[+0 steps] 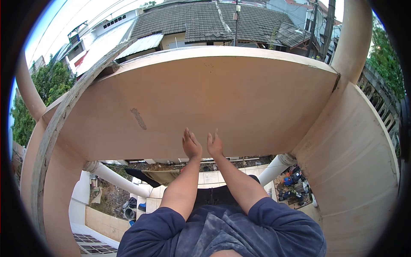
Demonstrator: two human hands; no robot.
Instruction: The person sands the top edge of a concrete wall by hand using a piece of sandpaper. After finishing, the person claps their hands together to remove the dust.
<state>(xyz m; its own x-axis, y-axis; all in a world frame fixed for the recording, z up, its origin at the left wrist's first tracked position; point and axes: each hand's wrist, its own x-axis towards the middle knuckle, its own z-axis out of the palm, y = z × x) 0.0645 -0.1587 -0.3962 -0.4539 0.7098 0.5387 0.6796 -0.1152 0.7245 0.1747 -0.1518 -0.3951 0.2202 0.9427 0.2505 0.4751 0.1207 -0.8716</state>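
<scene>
Both my arms reach forward, away from my dark blue shirt. My left hand is held up with its fingers stretched out. Beside it, a small gap apart, my right hand is raised the same way, its palm turned toward the left one. Nothing shows in either hand. Behind them is a broad beige wall, and I cannot tell from this angle how far the fingers are from it. A grey scraped patch marks the wall to the left of my hands.
A beige side wall stands at right, a curved grey edge at left. Below are two white pillars, hanging cloths, pale tiles and a heap of assorted items. Tiled roofs lie beyond.
</scene>
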